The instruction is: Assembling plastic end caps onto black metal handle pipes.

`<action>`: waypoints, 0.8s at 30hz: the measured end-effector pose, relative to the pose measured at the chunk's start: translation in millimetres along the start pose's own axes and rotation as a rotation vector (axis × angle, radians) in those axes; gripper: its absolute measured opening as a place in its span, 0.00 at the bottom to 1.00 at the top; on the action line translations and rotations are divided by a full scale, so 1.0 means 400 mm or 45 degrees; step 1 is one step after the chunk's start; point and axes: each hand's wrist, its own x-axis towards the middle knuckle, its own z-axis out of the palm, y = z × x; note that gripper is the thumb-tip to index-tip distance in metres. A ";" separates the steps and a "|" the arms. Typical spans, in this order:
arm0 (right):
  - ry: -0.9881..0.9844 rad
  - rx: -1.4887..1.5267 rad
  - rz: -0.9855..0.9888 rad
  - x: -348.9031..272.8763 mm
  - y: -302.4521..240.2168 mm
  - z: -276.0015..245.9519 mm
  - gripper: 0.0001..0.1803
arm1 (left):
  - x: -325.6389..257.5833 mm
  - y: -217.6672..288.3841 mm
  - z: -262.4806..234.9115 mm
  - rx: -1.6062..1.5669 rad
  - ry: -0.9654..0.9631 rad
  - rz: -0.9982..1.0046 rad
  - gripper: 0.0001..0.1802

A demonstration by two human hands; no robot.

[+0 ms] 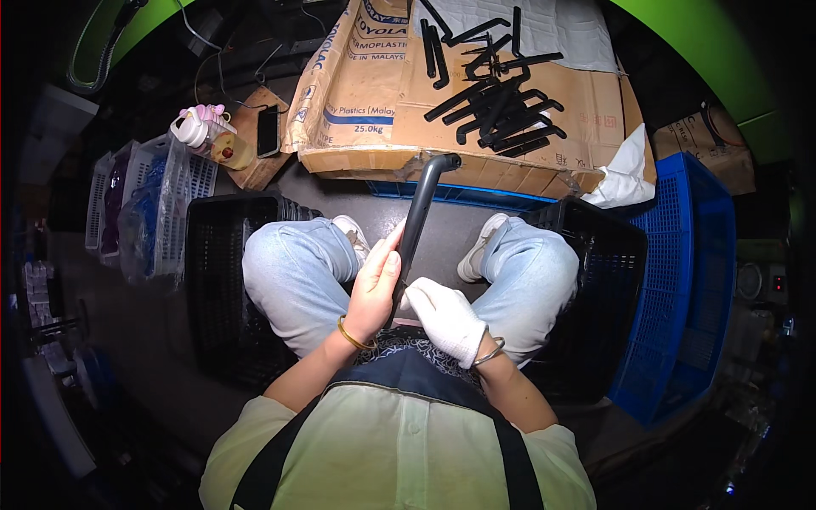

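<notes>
A long black plastic handle [416, 217], bent at its far end, stands tilted between my knees. My bare left hand [374, 293], with a gold-coloured bangle at the wrist, is closed round its lower half. My right hand [446, 319] wears a white glove and a silver bangle. Its thumb and fingers are pinched together against the handle's near side, and a small dark tip shows at them. What that tip belongs to is hidden. Several similar black bent handles [501, 119] lie in a loose pile on the cardboard-covered surface ahead.
The cardboard [348, 127] has a raised front edge. Black crates [225, 289] stand at my left knee, another black crate [608, 272] at my right, with a blue crate [671, 297] beyond. At the left are a bottle [229, 149], a phone [268, 132] and a white basket [200, 178].
</notes>
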 end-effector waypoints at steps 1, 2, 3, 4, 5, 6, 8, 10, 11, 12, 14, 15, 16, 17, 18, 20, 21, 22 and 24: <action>-0.015 0.093 0.080 0.002 0.001 0.000 0.11 | 0.001 0.002 0.001 0.043 -0.013 0.047 0.24; -0.015 0.092 0.080 0.002 0.001 0.001 0.11 | 0.000 0.000 0.002 0.043 -0.013 0.048 0.24; 0.010 0.102 0.124 0.002 0.000 0.003 0.12 | -0.001 -0.005 0.003 0.107 -0.003 0.058 0.24; 0.037 0.112 0.169 0.003 -0.001 0.005 0.14 | -0.001 -0.011 0.003 0.171 0.005 0.070 0.24; 0.039 0.110 0.168 0.003 -0.002 0.009 0.14 | 0.000 -0.019 0.005 0.170 0.004 0.073 0.24; 0.058 0.066 0.131 0.003 -0.003 0.013 0.14 | 0.002 -0.028 0.007 0.220 0.056 0.135 0.24; 0.082 0.022 0.093 0.000 0.007 0.020 0.14 | 0.001 -0.026 0.010 0.268 0.105 0.200 0.23; 0.248 0.042 -0.101 0.004 0.023 0.025 0.13 | -0.006 -0.008 0.010 -0.236 0.064 -0.196 0.24; 0.249 0.039 -0.106 0.005 0.023 0.012 0.13 | -0.009 0.000 0.004 -0.236 0.064 -0.191 0.24; 0.352 0.121 -0.027 0.008 0.021 -0.013 0.10 | -0.011 0.007 -0.007 -0.311 0.012 -0.349 0.26; 0.610 0.416 0.068 0.025 0.038 -0.044 0.09 | -0.009 0.034 0.002 -0.498 -0.032 -0.507 0.30; 0.769 0.631 0.083 0.041 0.060 -0.057 0.12 | -0.014 0.038 -0.008 -0.497 -0.041 -0.504 0.30; 0.849 0.678 0.032 0.060 0.065 -0.086 0.16 | -0.025 0.043 -0.035 -0.643 -0.212 -0.613 0.30; 0.908 0.667 0.011 0.067 0.057 -0.112 0.17 | -0.035 0.046 -0.057 -0.789 -0.388 -0.722 0.31; 0.854 0.588 0.012 0.076 0.041 -0.136 0.14 | -0.042 0.047 -0.072 -0.822 -0.516 -0.765 0.29; 0.651 0.521 0.070 0.080 0.032 -0.146 0.11 | -0.059 0.052 -0.083 -0.825 -0.660 -0.807 0.29; 0.505 0.528 0.123 0.080 0.035 -0.139 0.11 | -0.063 0.055 -0.085 -0.832 -0.801 -0.850 0.28; 0.452 0.397 0.071 0.082 0.044 -0.114 0.11 | -0.057 0.049 -0.080 -0.804 -0.847 -0.765 0.26; 0.319 0.519 0.118 0.070 0.040 -0.039 0.11 | -0.035 0.063 -0.039 -0.592 -0.673 -0.671 0.25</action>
